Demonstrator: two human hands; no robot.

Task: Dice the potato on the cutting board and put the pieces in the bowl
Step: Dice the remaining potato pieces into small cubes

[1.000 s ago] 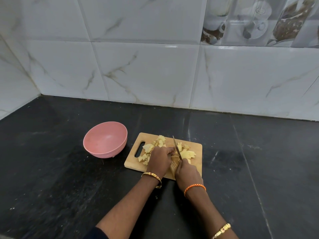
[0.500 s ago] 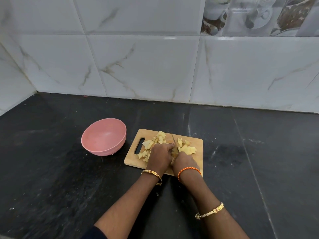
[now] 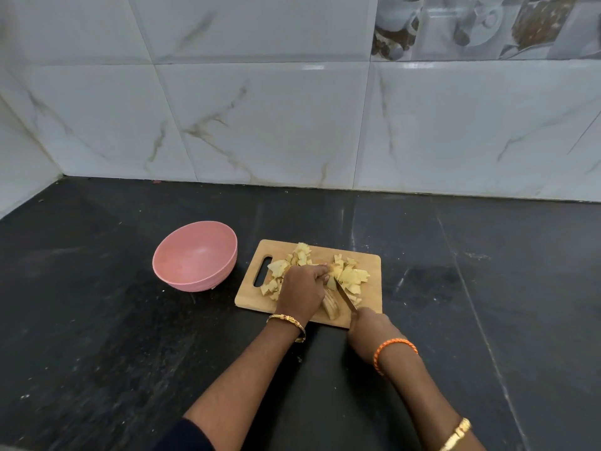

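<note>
While your left hand [image 3: 302, 289] presses down on the uncut piece of potato [image 3: 331, 305], its fingers curled over the top of it, that piece lies near the 6 o'clock edge of the wooden cutting board [image 3: 370, 265], with sliced ends showing just beside your wrist. Your right hand [image 3: 369, 330] grips the handle of the knife [image 3: 346, 296], fingers wrapped round it; the blade runs from the hand toward 11 o'clock and its tip meets the potato close to your left fingertips [image 3: 322, 271]. Diced potato pieces [image 3: 349, 276] are heaped on the board in two clusters: one at 9 to 11 o'clock of your left hand, by the handle slot [image 3: 261, 271], the other at 1 o'clock of the blade, toward the board's right side. None of the pieces are in the pink bowl [image 3: 195, 255], which stands on the dark stone table [image 3: 113, 320] at 9 o'clock of the board, near it but apart. You wear a gold bangle [image 3: 287, 322] on your left wrist, an orange thread band [image 3: 393, 349] on the right wrist, and another gold bangle [image 3: 457, 434] further up the right forearm. White marbled wall tiles [image 3: 260, 125] rise behind the table at 12 o'clock, with a printed decorative tile [image 3: 471, 24] at 1 o'clock.
</note>
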